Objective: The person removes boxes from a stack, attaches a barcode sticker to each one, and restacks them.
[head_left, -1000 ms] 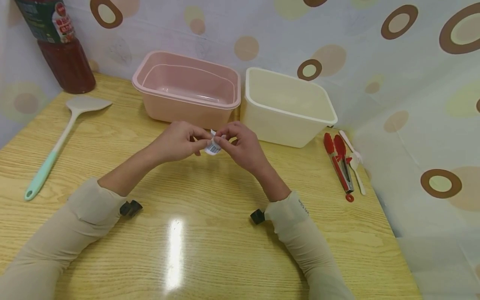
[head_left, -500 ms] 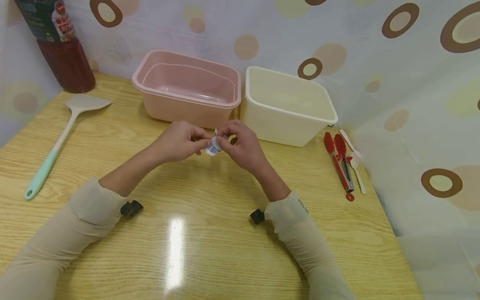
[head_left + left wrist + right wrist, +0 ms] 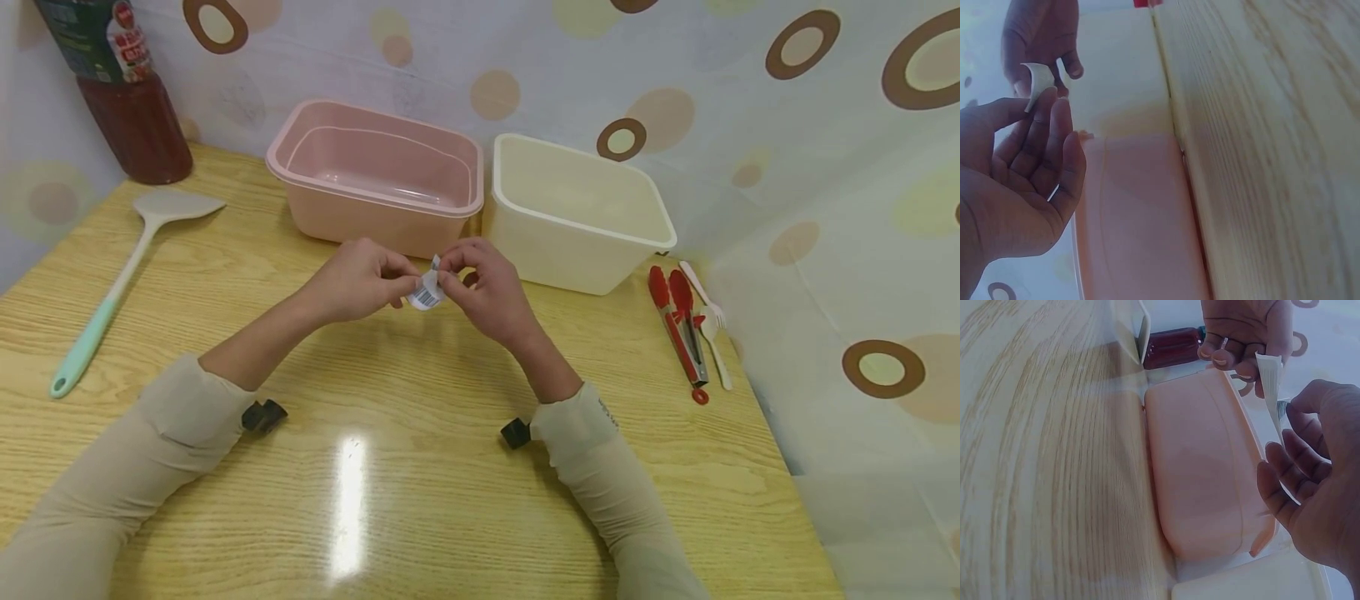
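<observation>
White label (image 3: pixel 426 297), edges between fingers (image 3: pixel 405 286), near pink tub (image 3: pixel 367 221)

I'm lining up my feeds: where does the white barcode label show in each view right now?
Head: barcode label just left of centre, pinched between the left hand and right hand.
Left wrist: barcode label in the upper left, curled, no barcode visible.
Right wrist: barcode label in the upper right.
Shared landmark: the pink bin, upper middle in head, lower middle in left wrist, right of centre in right wrist.
</observation>
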